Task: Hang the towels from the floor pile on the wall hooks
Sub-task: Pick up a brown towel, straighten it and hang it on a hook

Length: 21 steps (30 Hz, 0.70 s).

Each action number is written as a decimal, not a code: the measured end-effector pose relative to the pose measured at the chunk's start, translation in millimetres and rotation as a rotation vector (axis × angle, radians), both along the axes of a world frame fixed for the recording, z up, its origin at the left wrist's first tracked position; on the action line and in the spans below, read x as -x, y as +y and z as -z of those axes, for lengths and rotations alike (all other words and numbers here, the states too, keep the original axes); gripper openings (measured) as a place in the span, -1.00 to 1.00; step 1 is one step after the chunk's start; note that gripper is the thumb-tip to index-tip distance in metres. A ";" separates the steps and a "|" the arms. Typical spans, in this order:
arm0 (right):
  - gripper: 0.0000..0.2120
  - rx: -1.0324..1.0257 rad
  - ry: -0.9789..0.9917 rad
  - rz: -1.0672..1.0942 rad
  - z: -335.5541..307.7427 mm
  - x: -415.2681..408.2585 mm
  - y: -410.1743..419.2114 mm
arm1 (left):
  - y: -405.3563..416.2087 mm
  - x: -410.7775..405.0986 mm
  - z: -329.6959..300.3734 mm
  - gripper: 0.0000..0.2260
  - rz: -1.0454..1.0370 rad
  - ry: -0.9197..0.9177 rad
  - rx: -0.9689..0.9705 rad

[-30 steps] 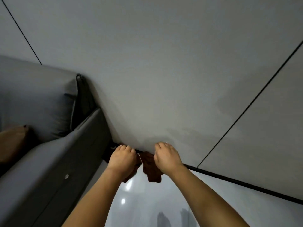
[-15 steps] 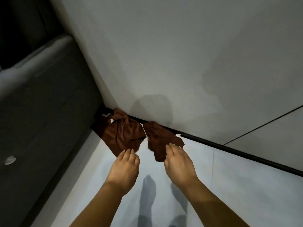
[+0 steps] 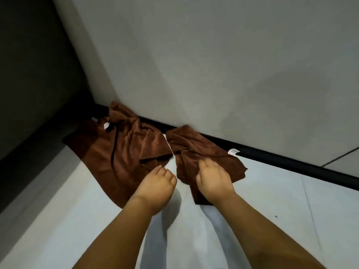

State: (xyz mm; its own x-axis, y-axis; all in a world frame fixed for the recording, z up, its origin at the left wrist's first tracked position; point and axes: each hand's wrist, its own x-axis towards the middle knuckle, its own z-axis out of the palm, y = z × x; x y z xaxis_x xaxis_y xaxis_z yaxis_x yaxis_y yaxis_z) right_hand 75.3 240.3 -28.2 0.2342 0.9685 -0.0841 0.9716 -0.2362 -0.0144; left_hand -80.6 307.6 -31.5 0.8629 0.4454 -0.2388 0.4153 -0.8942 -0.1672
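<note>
Two brown towels lie crumpled on the pale floor against the wall's black baseboard. The larger left towel (image 3: 120, 150) spreads toward the sofa side. The smaller right towel (image 3: 196, 150) has a white tag (image 3: 233, 151) at its far corner. My right hand (image 3: 213, 181) rests on the right towel's near part, fingers curled down into the cloth. My left hand (image 3: 155, 188) hovers at the near edge of the left towel, fingers bent and holding nothing. No wall hooks are in view.
A dark grey sofa side (image 3: 35, 84) stands at the left, close to the towels. The grey wall (image 3: 213, 65) rises behind the black baseboard (image 3: 291, 164). Glossy pale floor (image 3: 291, 210) stretches to the right and toward me.
The view has tilted down and closed in on the floor. Both hands have dropped toward the towels, and my right hand now lies on the right towel.
</note>
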 end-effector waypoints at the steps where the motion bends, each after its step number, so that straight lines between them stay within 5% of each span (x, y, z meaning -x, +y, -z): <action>1: -0.64 -0.024 -0.019 0.007 4.6 -5.1 7.3 | 7.5 -8.3 1.1 -0.64 -0.011 -0.034 -0.007; 6: -0.67 -0.040 -0.025 0.059 21.4 -13.1 -3.7 | 0.8 -31.6 8.4 -0.70 -0.170 -0.265 0.041; 11: -0.59 0.176 -0.012 0.029 41.6 -1.1 -41.6 | -16.2 -13.0 26.1 -0.67 -0.057 -0.077 0.047; 15: -0.56 0.238 -0.007 0.027 58.7 1.1 -40.7 | -7.2 -13.7 29.7 -0.75 -0.204 -0.205 0.098; 21: -0.68 0.092 -0.046 0.087 67.8 -1.0 -28.0 | -16.4 -12.1 34.4 -0.77 -0.256 -0.223 0.155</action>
